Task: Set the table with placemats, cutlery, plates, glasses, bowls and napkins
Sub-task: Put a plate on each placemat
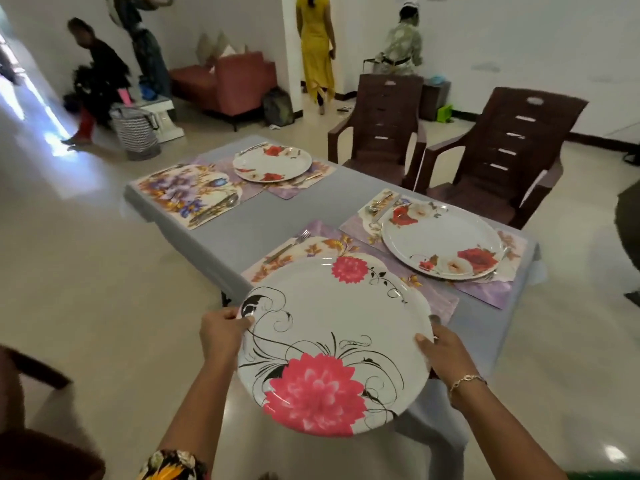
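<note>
I hold a large white plate with pink flowers (332, 344) in both hands, above the near placemat (311, 249) at the table's near corner. My left hand (223, 329) grips its left rim and my right hand (440, 348) grips its right rim. A fork (287, 245) lies on that placemat. Two white plates with red roses stand on placemats: one at the right (443, 239), one at the far end (272, 163). The far left placemat (183, 192) carries cutlery and no plate. Cutlery (379, 206) lies beside the right plate.
The table (242, 220) has a grey cloth. Two brown plastic chairs (384, 123) (509, 150) stand along its right side. Several people move at the back of the room near a red sofa (232, 83). A striped basket (136, 129) stands on the floor.
</note>
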The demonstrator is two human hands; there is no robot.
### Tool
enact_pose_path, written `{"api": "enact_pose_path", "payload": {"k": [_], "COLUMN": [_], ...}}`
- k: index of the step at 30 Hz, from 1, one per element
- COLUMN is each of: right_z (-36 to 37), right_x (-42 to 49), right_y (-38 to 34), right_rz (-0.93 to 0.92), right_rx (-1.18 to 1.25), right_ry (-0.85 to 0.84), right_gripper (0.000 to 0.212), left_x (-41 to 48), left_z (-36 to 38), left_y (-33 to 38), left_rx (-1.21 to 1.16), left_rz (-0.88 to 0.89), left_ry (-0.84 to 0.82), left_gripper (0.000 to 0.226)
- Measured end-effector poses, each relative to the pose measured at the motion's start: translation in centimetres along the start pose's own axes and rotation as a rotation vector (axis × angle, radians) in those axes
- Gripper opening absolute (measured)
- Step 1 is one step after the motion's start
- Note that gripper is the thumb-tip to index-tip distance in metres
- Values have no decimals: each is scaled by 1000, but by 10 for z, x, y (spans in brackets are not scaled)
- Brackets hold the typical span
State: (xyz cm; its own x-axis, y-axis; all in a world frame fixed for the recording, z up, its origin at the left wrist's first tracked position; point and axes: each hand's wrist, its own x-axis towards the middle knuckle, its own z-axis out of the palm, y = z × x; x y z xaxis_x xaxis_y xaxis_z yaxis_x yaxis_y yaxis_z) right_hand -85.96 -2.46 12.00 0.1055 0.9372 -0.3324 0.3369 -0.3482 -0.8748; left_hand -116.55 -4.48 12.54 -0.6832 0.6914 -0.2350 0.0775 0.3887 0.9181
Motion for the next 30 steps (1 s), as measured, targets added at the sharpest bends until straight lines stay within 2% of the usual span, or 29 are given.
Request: {"api": "enact_pose_path", "payload": {"k": [6, 10, 13, 14, 16, 17, 19, 21, 27, 30], "right_z": [41, 66, 79, 82, 84, 85, 87, 86, 93, 97], "right_x": [32, 54, 63, 67, 79, 84, 93, 100, 110, 109], "right_y": [-1, -7, -14, -17, -14, -15, -15, -15, -16, -13], "right_rz": [132, 240, 281, 295, 325, 330, 348, 356, 357, 378], "right_rx": [-57, -135, -180, -185, -221, -215, -217, -240, -244, -276], "right_ry": [244, 442, 538, 550, 572, 584, 603, 604, 578, 565], "right_gripper": [19, 22, 13, 3, 29, 27, 7, 22, 16, 24], "left_x": [80, 125, 149, 155, 167, 172, 180, 186, 204, 206], "left_z": [22, 39, 55, 62, 75, 82, 95, 106, 123, 126], "left_y": [21, 30, 34, 35, 39, 39, 41, 40, 34, 32], "left_rx": [68, 198, 300, 335, 381, 397, 426, 454, 523, 528], "left_rz": [27, 50, 82, 102, 139, 154, 180, 193, 180, 150], "left_ry": [-164, -278, -338, -354, -379, -391, -404, -410, -420, -406], "left_gripper": [22, 25, 22, 21, 20, 20, 20, 19, 18, 18]}}
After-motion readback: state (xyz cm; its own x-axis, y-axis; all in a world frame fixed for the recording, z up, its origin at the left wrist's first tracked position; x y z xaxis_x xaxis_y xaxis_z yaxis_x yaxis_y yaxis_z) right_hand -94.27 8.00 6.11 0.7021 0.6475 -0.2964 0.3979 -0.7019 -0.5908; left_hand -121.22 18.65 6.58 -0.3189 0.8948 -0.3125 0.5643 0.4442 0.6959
